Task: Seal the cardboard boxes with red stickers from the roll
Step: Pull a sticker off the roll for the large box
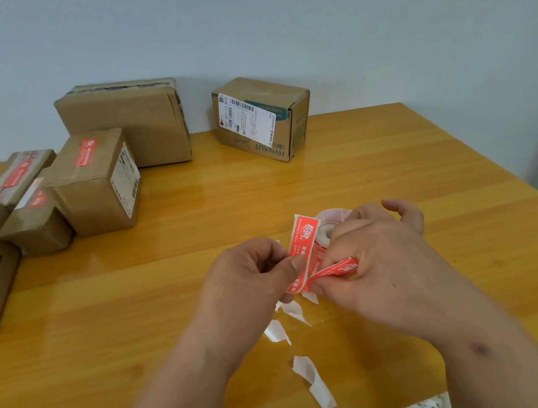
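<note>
Red sticker (303, 250) pinched by left hand (253, 275); right hand (382, 257) grips roll (328, 226) above wooden table (139, 325).

Roll (328, 226) mostly hidden behind right hand (382, 257).

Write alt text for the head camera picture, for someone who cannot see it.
Two hands peel a red sticker from a roll over a wooden table: the left hand pinches it, the right hand holds the roll. Six cardboard boxes stand behind, three with red stickers.
</note>
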Demonstrator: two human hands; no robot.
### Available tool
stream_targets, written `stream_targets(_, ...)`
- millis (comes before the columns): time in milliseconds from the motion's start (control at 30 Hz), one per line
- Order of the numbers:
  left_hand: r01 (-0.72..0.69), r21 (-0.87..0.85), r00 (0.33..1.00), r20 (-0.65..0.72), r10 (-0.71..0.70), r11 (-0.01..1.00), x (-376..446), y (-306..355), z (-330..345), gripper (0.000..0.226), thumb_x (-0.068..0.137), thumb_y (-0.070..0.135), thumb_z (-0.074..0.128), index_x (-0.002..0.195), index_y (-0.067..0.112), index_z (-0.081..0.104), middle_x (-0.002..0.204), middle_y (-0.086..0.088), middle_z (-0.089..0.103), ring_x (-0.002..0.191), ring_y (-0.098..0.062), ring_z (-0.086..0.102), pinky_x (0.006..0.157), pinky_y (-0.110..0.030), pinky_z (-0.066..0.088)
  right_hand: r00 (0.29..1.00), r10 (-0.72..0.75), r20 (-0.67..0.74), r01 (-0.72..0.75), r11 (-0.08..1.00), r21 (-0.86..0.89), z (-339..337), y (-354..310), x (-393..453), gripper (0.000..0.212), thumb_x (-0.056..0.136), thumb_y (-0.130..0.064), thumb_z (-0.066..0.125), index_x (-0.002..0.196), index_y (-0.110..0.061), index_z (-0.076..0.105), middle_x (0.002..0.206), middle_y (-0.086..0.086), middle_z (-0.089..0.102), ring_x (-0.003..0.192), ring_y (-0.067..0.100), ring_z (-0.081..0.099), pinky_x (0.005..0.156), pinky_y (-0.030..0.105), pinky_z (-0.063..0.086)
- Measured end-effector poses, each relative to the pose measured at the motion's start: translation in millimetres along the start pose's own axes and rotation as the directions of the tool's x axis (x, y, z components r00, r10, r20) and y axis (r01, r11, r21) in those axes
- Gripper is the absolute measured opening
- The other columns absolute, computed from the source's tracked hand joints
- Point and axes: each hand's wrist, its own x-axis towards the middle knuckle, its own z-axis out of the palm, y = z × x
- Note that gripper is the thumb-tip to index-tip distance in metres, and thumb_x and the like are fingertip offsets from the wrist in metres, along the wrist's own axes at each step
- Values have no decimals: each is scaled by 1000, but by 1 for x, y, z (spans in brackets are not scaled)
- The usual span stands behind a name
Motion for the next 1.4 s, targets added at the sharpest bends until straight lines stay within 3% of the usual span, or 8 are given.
stream_targets(233, 3, -29, 999, -38, -4, 1000, -1, 0, 2, 21, 91, 27, 64, 71, 20, 65, 59, 5, 63, 54, -5, 57, 51, -17, 42, 1000, -3, 5, 3, 1000, 13, -4, -1, 0, 31, 75, -58, 59, 69, -30, 71, 69, -19, 55, 99, 2, 43, 104, 38, 9)
stream_targets(467, -2, -32, 1000, -31, 1, 999, 0, 0, 1, 21, 91, 28, 64, 73, 18, 65, 60, 4, 64, 53, -6, 57, 47, -13, 39, 1000, 24, 17, -24, 1000, 19, -6, -1, -2, 33, 70, -56, 51, 72, -31, 71, 74, -23, 57, 98, 0, 42, 106, 40, 11)
stream_targets(633, -6, -27, 1000, -29, 5, 1000, -1, 0, 1, 22, 92, 29, 62, 74, 19, 63, 60, 3, 64, 52, -5, 56, 54, -17, 44, 1000, 12, 13, -12, 999, 42, -7, -2, -2, 20, 76, -48, 64, 71, -31, 72, 75, -27, 54, 99, -1, 41, 108, 39, 9)
stream_targets(767, 30, -136, 997, -61, -39, 990, 1, -4, 1, 21, 92, 27, 62, 75, 15, 64, 66, -2, 64, 53, -11, 57, 65, -34, 47, 1000, 6, -19, -5, 998, 55, -1, -1, -2, 21, 69, -47, 59, 63, -30, 70, 67, -20, 57, 94, 5, 49, 105, 41, 12)
stream_targets(1067, 103, -337, 973, -160, -164, 936, 8, -9, -7, 19, 91, 27, 63, 78, 13, 64, 57, 2, 56, 55, -12, 51, 70, -35, 56, 1000, 10, -6, -10, 993, 116, -5, 3, -6, 22, 71, -51, 63, 69, -32, 72, 74, -17, 63, 97, 0, 46, 107, 34, 7)
stream_targets(1200, 131, -423, 975, -110, -194, 897, 7, -5, -11, 20, 86, 28, 67, 74, 12, 63, 56, 0, 49, 50, -9, 45, 61, -30, 51, 999, 41, -24, -39, 995, 93, -5, -1, -6, 21, 72, -55, 69, 86, -40, 72, 88, -26, 60, 101, -3, 44, 109, 37, 8)
stream_targets(1300, 122, -429, 981, -87, -176, 895, 4, -2, -12, 25, 73, 36, 71, 68, 13, 62, 56, 0, 47, 49, -10, 41, 61, -30, 49, 987, 81, -137, -64, 990, 127, -5, -7, -5, 49, 68, -61, 60, 113, -41, 63, 103, -22, 47, 103, -6, 33, 106, 34, 10)
stream_targets(1400, 99, -397, 988, -67, -136, 912, 1, -1, -13, 28, 69, 42, 71, 61, 17, 61, 56, 0, 45, 49, -12, 38, 63, -31, 49, 955, 114, -274, -83, 989, 119, -5, -12, -2, 45, 75, -53, 57, 117, -38, 59, 104, -18, 41, 107, 4, 39, 97, 31, 13)
